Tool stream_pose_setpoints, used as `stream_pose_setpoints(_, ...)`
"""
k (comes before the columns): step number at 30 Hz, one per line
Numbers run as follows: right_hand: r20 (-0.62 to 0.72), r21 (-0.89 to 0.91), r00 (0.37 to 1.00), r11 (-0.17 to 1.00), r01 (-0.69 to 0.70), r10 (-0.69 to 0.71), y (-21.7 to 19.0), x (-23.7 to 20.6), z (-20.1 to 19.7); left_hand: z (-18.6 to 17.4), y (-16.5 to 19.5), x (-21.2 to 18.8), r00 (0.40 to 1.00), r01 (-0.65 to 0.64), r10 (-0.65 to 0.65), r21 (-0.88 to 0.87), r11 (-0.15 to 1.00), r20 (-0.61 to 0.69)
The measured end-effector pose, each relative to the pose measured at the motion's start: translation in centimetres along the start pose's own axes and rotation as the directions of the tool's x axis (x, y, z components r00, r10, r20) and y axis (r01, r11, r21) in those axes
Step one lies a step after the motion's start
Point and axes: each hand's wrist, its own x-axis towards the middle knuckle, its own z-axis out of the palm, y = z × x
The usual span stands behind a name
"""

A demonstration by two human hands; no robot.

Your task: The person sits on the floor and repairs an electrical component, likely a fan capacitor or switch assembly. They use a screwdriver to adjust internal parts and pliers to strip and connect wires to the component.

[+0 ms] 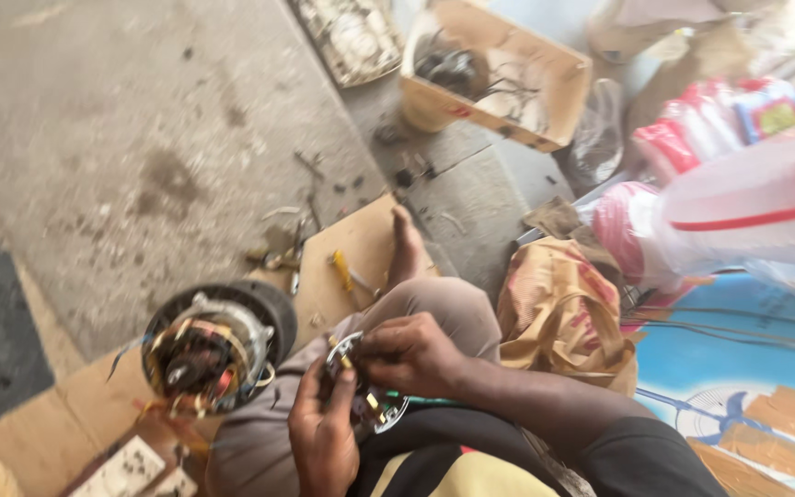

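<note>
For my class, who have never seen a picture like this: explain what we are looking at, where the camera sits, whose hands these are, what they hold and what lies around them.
There is no machine here: a person works with bare hands. The one picture comes from a camera worn on that person's head, looking down at the lap.

The left hand and the right hand together hold a small round metal part with wires above the person's bent knee. Each hand's grip is closed on it.

Beside the knee, on flat cardboard, stands an opened electric motor with copper windings showing. A yellow-handled screwdriver lies on the cardboard too. Farther off on the concrete floor stands a cardboard box of dark parts. To the right lie bags.
</note>
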Motion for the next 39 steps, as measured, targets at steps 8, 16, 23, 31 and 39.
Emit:
stream_pose_setpoints(8, -0.008, 0.002, 0.999, 0.999, 0.045, -0.045, 0.0, -0.1, -0.4, -1.0, -2.3, 1.5, 0.997, -0.076, 0.076, -0.043, 0.996, 0.017)
stream_pose_setpoints(16, -0.067, 0.119, 0.995, 0.991, -0.064, 0.072, 1.1, 3.5, -1.9, 0.8, 1.1, 5.0, 0.995, -0.091, 0.088, 0.069, 0.994, 0.042)
stream_pose_setpoints(23, -0.152, 0.066, 0.988, 0.998, -0.009, 0.019, 1.9, 7.9, -5.6, 6.2, 5.6, 8.1, 0.997, -0.032, 0.024, 0.113, 0.993, 0.067)
stream_pose_setpoints(31, -0.172, 0.152, 0.972, 0.980, -0.132, 0.157, 5.4, 10.5, -10.1, 11.7, 6.9, 12.1, 0.983, 0.077, -0.086, 0.060, 0.995, 0.164)
stream_pose_setpoints(39, -0.459, 0.283, 0.619, 0.766, -0.578, 0.637, 19.2, 12.6, -20.3, 14.3, 7.4, 17.1, 0.954, 0.268, -0.259, -0.040, 0.963, 0.151)
